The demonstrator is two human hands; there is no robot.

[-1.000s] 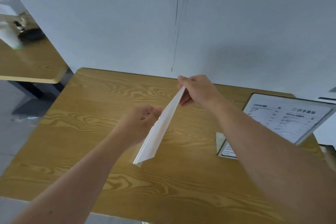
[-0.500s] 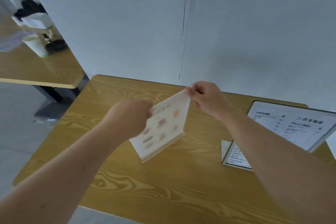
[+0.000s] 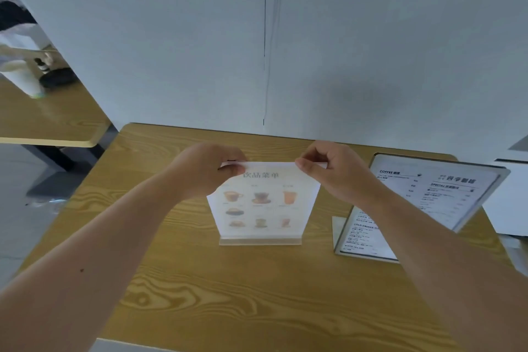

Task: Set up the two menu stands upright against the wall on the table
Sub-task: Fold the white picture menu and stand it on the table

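A clear acrylic drinks menu stand (image 3: 261,208), showing pictures of cups, stands upright on the wooden table (image 3: 228,294) with its base flat, facing me, some way in front of the white wall (image 3: 200,51). My left hand (image 3: 208,168) pinches its top left corner and my right hand (image 3: 334,171) pinches its top right corner. A second, larger menu stand (image 3: 423,200) with black text stands at the right, tilted back; my right forearm crosses in front of its lower left part.
Another wooden table (image 3: 48,120) lies to the left with a white cup (image 3: 20,77) and dark items on it. Grey floor shows between the two tables. A white object (image 3: 511,200) sits at the table's far right edge.
The drinks menu stand, earlier held tilted and edge-on in the air, has been turned face-on and set upright on the table. Both hands now grip its top corners.
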